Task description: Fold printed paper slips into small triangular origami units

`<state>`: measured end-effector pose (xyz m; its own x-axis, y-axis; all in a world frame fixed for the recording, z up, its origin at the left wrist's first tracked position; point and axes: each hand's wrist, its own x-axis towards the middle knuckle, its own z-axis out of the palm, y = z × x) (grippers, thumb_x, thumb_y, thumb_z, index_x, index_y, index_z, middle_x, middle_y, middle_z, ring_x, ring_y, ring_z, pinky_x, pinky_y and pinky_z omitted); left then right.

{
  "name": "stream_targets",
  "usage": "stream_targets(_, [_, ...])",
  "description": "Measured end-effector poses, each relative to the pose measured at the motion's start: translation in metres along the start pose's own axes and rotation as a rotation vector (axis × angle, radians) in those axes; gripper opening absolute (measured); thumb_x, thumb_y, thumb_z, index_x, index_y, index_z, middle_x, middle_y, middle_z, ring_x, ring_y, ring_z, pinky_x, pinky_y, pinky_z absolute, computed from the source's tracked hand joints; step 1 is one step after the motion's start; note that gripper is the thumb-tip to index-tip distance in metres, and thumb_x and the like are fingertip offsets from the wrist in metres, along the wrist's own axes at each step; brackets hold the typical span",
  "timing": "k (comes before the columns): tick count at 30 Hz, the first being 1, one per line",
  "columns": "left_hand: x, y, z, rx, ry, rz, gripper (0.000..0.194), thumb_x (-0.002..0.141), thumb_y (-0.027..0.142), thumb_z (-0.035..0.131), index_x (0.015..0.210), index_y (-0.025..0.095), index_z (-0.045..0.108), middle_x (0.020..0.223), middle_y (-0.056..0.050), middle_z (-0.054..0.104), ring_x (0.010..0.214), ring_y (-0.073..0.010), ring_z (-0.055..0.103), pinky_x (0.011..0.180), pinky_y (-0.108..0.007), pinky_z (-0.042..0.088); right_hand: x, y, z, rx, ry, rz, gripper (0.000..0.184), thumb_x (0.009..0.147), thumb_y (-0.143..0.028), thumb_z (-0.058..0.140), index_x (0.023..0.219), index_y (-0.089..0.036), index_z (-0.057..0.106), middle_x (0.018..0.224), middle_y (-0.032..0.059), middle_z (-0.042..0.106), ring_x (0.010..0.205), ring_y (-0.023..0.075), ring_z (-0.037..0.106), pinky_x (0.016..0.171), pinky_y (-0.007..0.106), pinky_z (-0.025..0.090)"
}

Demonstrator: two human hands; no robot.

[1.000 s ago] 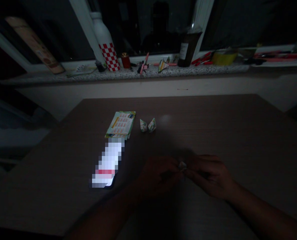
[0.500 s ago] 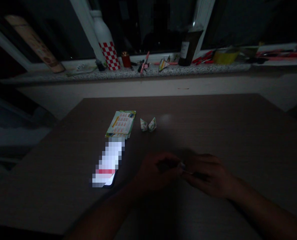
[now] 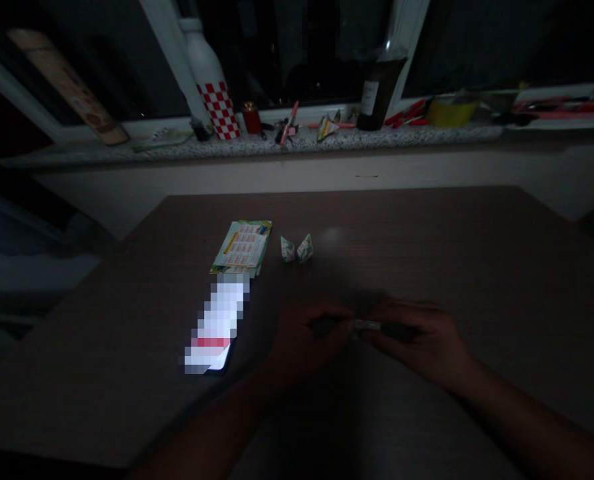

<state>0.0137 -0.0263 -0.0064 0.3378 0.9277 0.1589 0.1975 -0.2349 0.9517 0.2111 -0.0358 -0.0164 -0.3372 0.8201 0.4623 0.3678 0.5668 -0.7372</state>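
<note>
Between both hands is a small folded piece of paper (image 3: 367,325), dim and partly covered by fingers. My left hand (image 3: 309,337) pinches its left end, closed between thumb and fingers. From the right, my right hand (image 3: 419,340) grips the other end with thumb below and fingers above. Beyond my left hand, two small folded paper pieces (image 3: 305,249) stand side by side on the table, patterned green and white. To their left lies a stack of printed paper sheets (image 3: 244,245). A phone (image 3: 219,327) with a lit, pixelated screen lies just in front of the stack.
The dark wooden table (image 3: 427,233) reaches to the wall under a granite windowsill (image 3: 257,148). On the sill stand a red-checked white bottle (image 3: 217,100), a small red jar (image 3: 251,119), a dark labelled container (image 3: 377,100), pens (image 3: 289,123) and a yellow object (image 3: 451,112).
Both hands have shifted slightly and the fingers have moved on the folded paper, so more of its pale edge shows between them. The things on the table stay put.
</note>
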Motion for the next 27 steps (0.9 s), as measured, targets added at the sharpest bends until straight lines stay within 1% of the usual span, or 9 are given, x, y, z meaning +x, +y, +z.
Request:
stream_targets(2, [-0.0001,-0.0009,-0.0003,-0.008,-0.02,-0.041,0.015,0.076,0.024,0.067,0.087,0.015,0.07,0.082,-0.005,0.072,0.077,-0.0162,0.066,0.07,-0.025,0.05,0.0013,-0.0012,-0.0003,0.037,-0.002,0.01,0.007,0.077,-0.019,0.071,0.084,-0.019,0.07,0.074,0.0013,0.072,0.063,0.013,0.067,0.057,0.022,0.052])
stream_targets(4, [0.0003,-0.0022,-0.0008,0.005,-0.081,-0.065,0.019,0.077,0.026,0.067,0.091,0.015,0.07,0.083,-0.004,0.072,0.077,-0.0159,0.065,0.068,-0.024,0.049,0.0019,-0.0025,-0.0006,0.056,-0.003,0.014,0.007,0.076,-0.018,0.071,0.083,-0.019,0.071,0.074,0.0023,0.072,0.064,0.0139,0.067,0.058,0.023,0.053])
stream_targets(6, [0.0011,-0.0032,-0.0013,0.041,-0.152,-0.062,0.017,0.081,0.028,0.064,0.089,0.015,0.071,0.081,-0.003,0.072,0.074,-0.0145,0.065,0.066,-0.022,0.047,0.0022,-0.0036,-0.0006,0.06,0.001,0.018,0.005,0.076,-0.018,0.071,0.08,-0.018,0.071,0.072,0.0024,0.072,0.062,0.0139,0.067,0.056,0.023,0.053])
stream_targets(8, [0.002,-0.0034,-0.0018,0.078,-0.187,-0.047,0.017,0.084,0.027,0.06,0.085,0.015,0.072,0.079,-0.002,0.072,0.072,-0.013,0.064,0.064,-0.021,0.045,0.0019,-0.0041,-0.0002,0.063,0.013,0.041,0.002,0.075,-0.019,0.072,0.077,-0.018,0.071,0.068,0.0017,0.071,0.058,0.0129,0.066,0.054,0.022,0.052])
stream_targets(13, [0.0022,-0.0031,-0.002,0.126,-0.184,0.025,0.018,0.086,0.026,0.058,0.083,0.015,0.072,0.077,-0.002,0.071,0.07,-0.0122,0.063,0.065,-0.021,0.044,-0.0008,-0.0017,0.0027,0.193,0.032,0.195,0.006,0.072,-0.023,0.075,0.073,-0.018,0.073,0.066,0.0014,0.073,0.057,0.0122,0.067,0.052,0.019,0.053])
stream_targets(18, [0.0005,-0.0018,-0.0014,0.201,-0.175,0.115,0.019,0.087,0.025,0.055,0.083,0.015,0.071,0.076,-0.003,0.07,0.068,-0.0124,0.062,0.065,-0.022,0.044,-0.0015,-0.0024,0.0039,0.385,-0.01,0.364,0.012,0.072,-0.026,0.075,0.069,-0.015,0.072,0.062,0.0039,0.073,0.054,0.0132,0.067,0.049,0.019,0.053])
stream_targets(23, [-0.0014,-0.002,-0.0014,0.233,-0.189,0.194,0.021,0.089,0.027,0.052,0.085,0.015,0.07,0.075,-0.003,0.069,0.067,-0.0122,0.062,0.063,-0.022,0.043,0.0005,-0.0081,0.002,0.541,-0.04,0.448,0.011,0.073,-0.024,0.074,0.069,-0.014,0.072,0.059,0.0039,0.072,0.051,0.0123,0.066,0.048,0.019,0.054])
stream_targets(25, [-0.0015,-0.0023,-0.0015,0.236,-0.178,0.191,0.021,0.089,0.026,0.052,0.083,0.015,0.07,0.073,-0.003,0.068,0.066,-0.0119,0.061,0.062,-0.021,0.042,0.0015,-0.0089,0.0023,0.573,-0.058,0.466,0.012,0.073,-0.025,0.074,0.069,-0.014,0.071,0.058,0.0034,0.071,0.051,0.0121,0.066,0.048,0.019,0.053])
stream_targets(27, [-0.0011,-0.0027,-0.0017,0.222,-0.163,0.178,0.021,0.088,0.026,0.054,0.083,0.015,0.07,0.073,-0.003,0.068,0.066,-0.0119,0.061,0.061,-0.021,0.042,0.0023,-0.0085,0.0032,0.545,-0.055,0.467,0.015,0.073,-0.028,0.074,0.07,-0.014,0.071,0.059,0.0034,0.071,0.051,0.0124,0.065,0.048,0.02,0.053])
